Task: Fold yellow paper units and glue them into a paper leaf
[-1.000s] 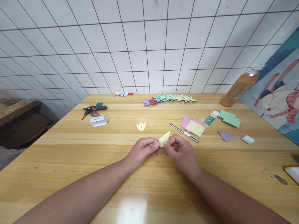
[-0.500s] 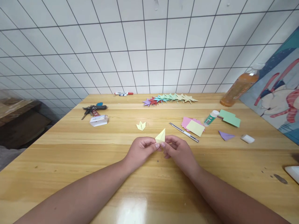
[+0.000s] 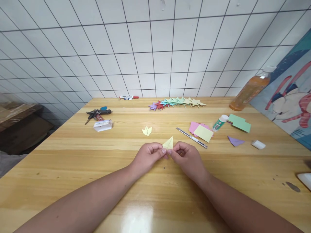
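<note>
Between my two hands is a folded piece of pale yellow paper [image 3: 168, 143], its pointed tip upward. My left hand [image 3: 151, 156] pinches its lower left corner, thumb in front. From the other side, the thumb and fingers of my right hand [image 3: 186, 158] grip the lower right corner. The thumbs nearly meet at the paper's bottom edge, and the fingers behind it are partly hidden. Just beyond my hands lies a small yellow folded paper piece [image 3: 147, 130] with several points. A box cutter [image 3: 191, 138] rests to the right of it.
At the back lies a row of coloured folded-paper pieces [image 3: 177, 102]. Paper sheets [image 3: 203, 133], a glue stick [image 3: 220, 122], a purple folded paper [image 3: 235, 141], an eraser [image 3: 258, 144] and a bottle [image 3: 251, 90] are right. Keys [image 3: 97, 113], a small box [image 3: 103, 125] and markers [image 3: 129, 97] sit left.
The yellow paper has dipped slightly and turned a little in my fingers. My right hand's fingers have curled in more behind it.
</note>
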Demonstrator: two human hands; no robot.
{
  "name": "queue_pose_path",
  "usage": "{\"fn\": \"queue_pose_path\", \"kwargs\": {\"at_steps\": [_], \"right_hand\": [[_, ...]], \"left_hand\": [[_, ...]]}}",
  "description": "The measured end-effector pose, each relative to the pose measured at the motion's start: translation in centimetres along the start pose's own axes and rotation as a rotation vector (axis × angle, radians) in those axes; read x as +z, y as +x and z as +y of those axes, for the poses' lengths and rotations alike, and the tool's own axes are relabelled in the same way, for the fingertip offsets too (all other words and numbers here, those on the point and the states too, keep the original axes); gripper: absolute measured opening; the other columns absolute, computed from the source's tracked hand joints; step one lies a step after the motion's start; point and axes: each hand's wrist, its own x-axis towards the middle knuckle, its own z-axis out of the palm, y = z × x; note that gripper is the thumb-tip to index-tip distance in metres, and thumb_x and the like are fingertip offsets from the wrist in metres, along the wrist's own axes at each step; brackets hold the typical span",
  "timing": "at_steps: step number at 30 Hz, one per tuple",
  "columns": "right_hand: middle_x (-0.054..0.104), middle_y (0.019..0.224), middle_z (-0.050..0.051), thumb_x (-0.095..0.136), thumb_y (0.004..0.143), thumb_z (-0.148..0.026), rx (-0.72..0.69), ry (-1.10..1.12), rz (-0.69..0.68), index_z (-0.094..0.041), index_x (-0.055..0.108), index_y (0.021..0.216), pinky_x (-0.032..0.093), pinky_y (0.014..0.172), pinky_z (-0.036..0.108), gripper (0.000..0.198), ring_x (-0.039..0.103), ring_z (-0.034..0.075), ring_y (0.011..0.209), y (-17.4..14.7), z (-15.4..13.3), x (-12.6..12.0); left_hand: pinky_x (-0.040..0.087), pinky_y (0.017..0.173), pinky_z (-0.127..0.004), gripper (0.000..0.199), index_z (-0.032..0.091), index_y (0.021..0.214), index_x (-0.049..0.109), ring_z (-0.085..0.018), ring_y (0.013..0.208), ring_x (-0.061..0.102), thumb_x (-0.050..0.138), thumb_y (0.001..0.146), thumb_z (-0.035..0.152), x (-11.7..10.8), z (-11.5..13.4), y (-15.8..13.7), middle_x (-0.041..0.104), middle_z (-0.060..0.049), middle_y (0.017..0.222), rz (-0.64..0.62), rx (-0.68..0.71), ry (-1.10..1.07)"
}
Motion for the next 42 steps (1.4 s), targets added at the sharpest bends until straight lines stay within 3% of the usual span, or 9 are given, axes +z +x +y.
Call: {"fn": "queue_pose_path", "kwargs": {"at_steps": [7,14,18,23,26,31,35,38,42], "right_hand": [[0.046,0.048,-0.006,0.064,0.067,-0.032,0.058,0.058,0.022,-0.019,0.045,0.053,0.029,0.042,0.020,0.027,0.038,0.008,0.045,-0.1,-0.1,0.3],[0.051,0.057,-0.004,0.066,0.067,-0.038,0.175,0.199,-0.077,-0.018,0.053,0.059,0.046,0.052,0.022,0.025,0.047,0.010,0.054,-0.1,-0.2,-0.1],[0.056,0.063,-0.002,0.065,0.068,-0.041,0.126,0.185,-0.143,-0.019,0.057,0.070,0.046,0.053,0.023,0.024,0.052,0.012,0.059,-0.1,-0.2,-0.3],[0.052,0.054,-0.004,0.063,0.071,-0.037,0.061,0.073,-0.079,-0.018,0.052,0.058,0.039,0.051,0.022,0.026,0.047,0.010,0.051,0.1,0.1,-0.3],[0.055,0.057,-0.003,0.063,0.072,-0.036,0.044,0.076,-0.126,-0.017,0.051,0.057,0.038,0.053,0.022,0.026,0.048,0.011,0.054,0.2,0.1,-0.6],[0.049,0.054,-0.005,0.062,0.073,-0.034,0.043,0.005,-0.156,-0.018,0.050,0.057,0.034,0.049,0.021,0.025,0.043,0.009,0.051,0.1,-0.2,-1.0],[0.050,0.056,-0.004,0.061,0.074,-0.032,0.052,0.019,-0.161,-0.019,0.055,0.065,0.038,0.052,0.023,0.017,0.047,0.011,0.054,0.0,-0.3,-0.8],[0.053,0.060,-0.003,0.059,0.075,-0.034,0.049,0.060,-0.142,-0.020,0.057,0.070,0.041,0.055,0.023,0.015,0.049,0.012,0.057,0.1,-0.1,-0.8],[0.050,0.056,-0.004,0.059,0.074,-0.031,0.027,0.028,-0.086,-0.019,0.053,0.063,0.037,0.052,0.022,0.017,0.045,0.011,0.054,0.3,0.0,-1.1]], "left_hand": [[0.039,0.059,-0.022,0.029,0.012,0.063,0.063,-0.012,0.059,0.052,0.058,0.078,0.037,0.5,0.1,-0.2,0.059,-0.001,0.059,0.040,0.052,0.066],[0.041,0.059,-0.021,0.027,0.013,0.061,0.061,-0.012,0.058,0.053,0.056,0.078,0.034,0.4,0.6,-0.3,0.061,-0.001,0.059,0.086,0.092,0.145],[0.039,0.055,-0.021,0.030,0.013,0.059,0.060,-0.011,0.055,0.050,0.057,0.077,0.036,0.3,0.5,-0.3,0.058,0.000,0.055,0.069,0.079,0.167],[0.039,0.055,-0.021,0.032,0.013,0.060,0.061,-0.011,0.056,0.052,0.056,0.078,0.039,0.5,0.1,-0.4,0.061,-0.002,0.058,-0.003,0.048,0.168],[0.038,0.054,-0.020,0.029,0.013,0.063,0.060,-0.011,0.056,0.051,0.058,0.077,0.039,0.6,-0.2,-0.5,0.060,-0.001,0.060,-0.044,0.032,0.117],[0.036,0.052,-0.020,0.024,0.013,0.070,0.060,-0.010,0.056,0.048,0.062,0.074,0.036,0.6,-0.3,-0.5,0.057,0.000,0.061,0.005,0.058,0.116],[0.036,0.053,-0.020,0.025,0.014,0.065,0.057,-0.010,0.056,0.048,0.061,0.074,0.037,0.4,-0.3,-0.3,0.055,0.001,0.060,0.042,0.041,0.124],[0.035,0.053,-0.020,0.024,0.014,0.066,0.055,-0.010,0.056,0.047,0.059,0.075,0.036,0.2,-0.5,-0.2,0.054,0.001,0.061,0.030,0.022,0.101],[0.035,0.054,-0.020,0.023,0.013,0.070,0.057,-0.010,0.057,0.047,0.059,0.076,0.035,0.2,-0.6,-0.3,0.055,0.001,0.062,-0.007,0.027,0.098]]}}
